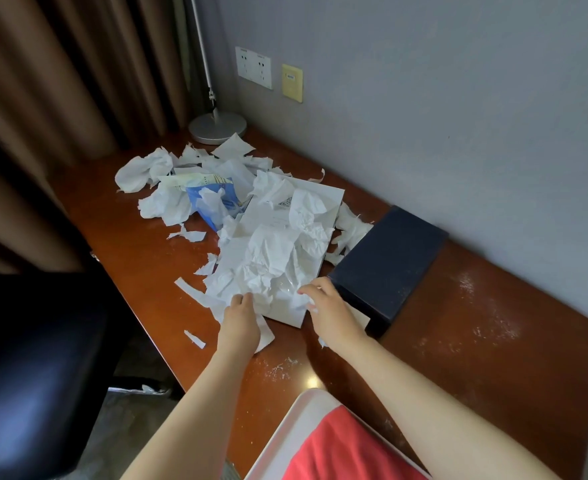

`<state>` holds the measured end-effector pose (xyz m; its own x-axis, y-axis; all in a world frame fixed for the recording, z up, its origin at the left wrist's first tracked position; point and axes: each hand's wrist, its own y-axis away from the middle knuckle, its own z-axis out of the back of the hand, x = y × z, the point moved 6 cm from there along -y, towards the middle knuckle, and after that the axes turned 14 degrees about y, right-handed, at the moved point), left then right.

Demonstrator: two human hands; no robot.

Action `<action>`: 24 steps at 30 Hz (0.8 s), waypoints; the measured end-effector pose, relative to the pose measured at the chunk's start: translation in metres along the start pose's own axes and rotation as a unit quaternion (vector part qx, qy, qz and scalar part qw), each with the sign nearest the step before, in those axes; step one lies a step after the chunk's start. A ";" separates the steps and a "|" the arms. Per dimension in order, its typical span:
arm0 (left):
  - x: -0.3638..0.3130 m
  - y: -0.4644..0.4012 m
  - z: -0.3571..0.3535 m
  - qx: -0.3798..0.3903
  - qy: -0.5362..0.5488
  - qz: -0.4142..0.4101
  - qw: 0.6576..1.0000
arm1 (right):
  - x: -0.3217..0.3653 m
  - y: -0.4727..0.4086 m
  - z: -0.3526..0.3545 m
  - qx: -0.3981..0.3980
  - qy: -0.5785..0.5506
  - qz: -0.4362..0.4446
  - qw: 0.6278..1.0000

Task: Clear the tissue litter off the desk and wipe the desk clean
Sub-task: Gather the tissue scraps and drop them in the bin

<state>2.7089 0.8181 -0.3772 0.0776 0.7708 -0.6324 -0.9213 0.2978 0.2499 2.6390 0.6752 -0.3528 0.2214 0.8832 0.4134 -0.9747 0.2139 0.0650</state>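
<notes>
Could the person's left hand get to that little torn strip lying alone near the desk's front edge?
Probably yes. The strip lies on bare desk just left of the left hand, with nothing between them.
</notes>
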 end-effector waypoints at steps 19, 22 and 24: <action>0.001 -0.008 0.001 0.006 -0.050 -0.059 0.997 | -0.024 0.001 -0.026 0.043 0.044 -0.118 0.991; -0.002 -0.004 -0.003 -0.002 -0.029 -0.079 0.996 | -0.023 0.000 -0.023 0.036 0.017 -0.145 0.989; -0.004 -0.004 -0.005 -0.001 0.016 -0.063 0.998 | -0.024 0.001 -0.021 0.029 -0.019 -0.170 0.985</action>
<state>2.7109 0.8113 -0.3792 0.1808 0.7088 -0.6818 -0.9054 0.3907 0.1661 2.6333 0.6632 -0.3822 0.5342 0.7489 0.3921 -0.8453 0.4689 0.2561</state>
